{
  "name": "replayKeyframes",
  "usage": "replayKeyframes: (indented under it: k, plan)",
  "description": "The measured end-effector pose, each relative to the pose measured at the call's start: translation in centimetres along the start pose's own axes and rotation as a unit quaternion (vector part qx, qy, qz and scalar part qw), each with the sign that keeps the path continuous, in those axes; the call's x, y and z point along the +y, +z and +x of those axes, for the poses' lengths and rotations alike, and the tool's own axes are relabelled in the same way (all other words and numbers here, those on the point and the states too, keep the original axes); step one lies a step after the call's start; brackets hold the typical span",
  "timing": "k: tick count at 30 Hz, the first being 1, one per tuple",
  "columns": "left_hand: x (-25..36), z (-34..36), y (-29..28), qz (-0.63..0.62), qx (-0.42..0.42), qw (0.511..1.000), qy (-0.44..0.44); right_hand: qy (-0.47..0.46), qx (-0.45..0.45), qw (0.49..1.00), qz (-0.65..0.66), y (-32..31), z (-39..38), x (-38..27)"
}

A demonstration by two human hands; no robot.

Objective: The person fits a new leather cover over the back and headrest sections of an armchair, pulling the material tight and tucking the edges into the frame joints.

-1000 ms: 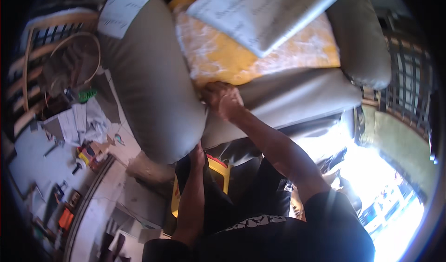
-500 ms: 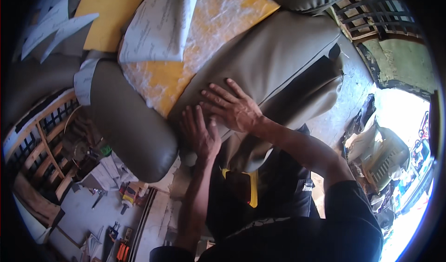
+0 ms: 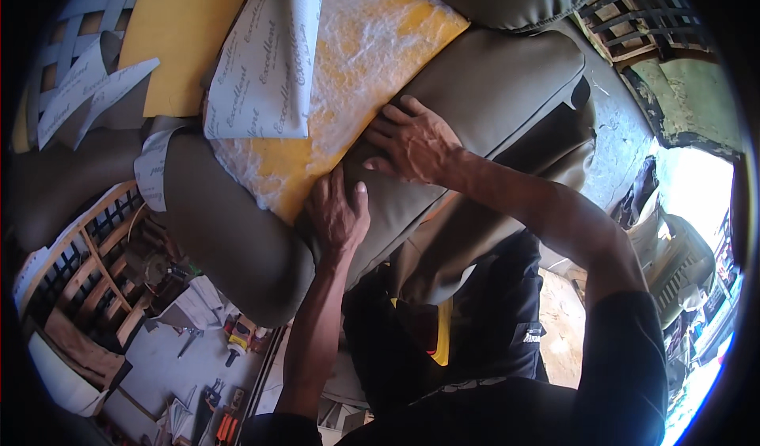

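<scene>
A brown-grey upholstery cover [image 3: 507,90] lies over a padded seat front, its edge meeting yellow foam [image 3: 380,34] streaked with white fibre. Flat on the cover, close to that edge, rests my left hand [image 3: 339,215], thumb apart and fingertips at the foam's border. Farther right along the same edge, my right hand [image 3: 418,141] presses down with bent, spread fingers, their tips partly hidden at the border. A pale printed backing flap [image 3: 265,66] is folded back over the foam. To the left, a padded armrest [image 3: 229,216] wears the same brown-grey material.
Loose cover material [image 3: 475,240] hangs toward my lap. At lower left, a yellow-and-red bottle [image 3: 237,340] and orange-handled tools [image 3: 227,428] lie on a pale surface. A wooden frame with dark webbing [image 3: 87,256] stands at the left. An old chair part [image 3: 673,264] sits at the right.
My right hand has moved right and up to the foam's edge, away from the left hand. The left hand has shifted slightly, and the cover looks flatter. The view has also shifted.
</scene>
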State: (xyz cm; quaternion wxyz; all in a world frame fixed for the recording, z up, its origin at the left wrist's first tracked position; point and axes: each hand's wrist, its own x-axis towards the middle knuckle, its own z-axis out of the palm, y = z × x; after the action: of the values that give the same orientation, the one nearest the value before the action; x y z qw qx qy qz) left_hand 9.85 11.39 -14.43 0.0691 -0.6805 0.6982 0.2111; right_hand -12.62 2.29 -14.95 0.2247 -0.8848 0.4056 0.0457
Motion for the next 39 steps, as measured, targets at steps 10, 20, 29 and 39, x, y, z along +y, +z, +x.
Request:
replayKeyframes:
  k: [10, 20, 29, 39]
  plan:
    - [-2.5, -3.1, 1.0, -0.012, 0.088, 0.992, 0.086, -0.011, 0.099, 0.991, -0.089, -1.1, -3.7, 7.5]
    - [-3.5, -5.1, 0.2, -0.023, 0.054, 0.996, 0.069, 0.22, 0.374, 0.901, 0.011, -4.1, -11.2, 6.5]
    - [9.6, -12.1, 1.8, -0.045, -0.036, 0.965, 0.254, 0.692, 0.316, 0.586, 0.28, 11.3, -26.6, -4.6]
    - [16.1, -11.9, 3.1, -0.079, -0.159, 0.952, 0.248, 0.606, 0.289, 0.623, 0.402, 13.8, -26.5, -3.2]
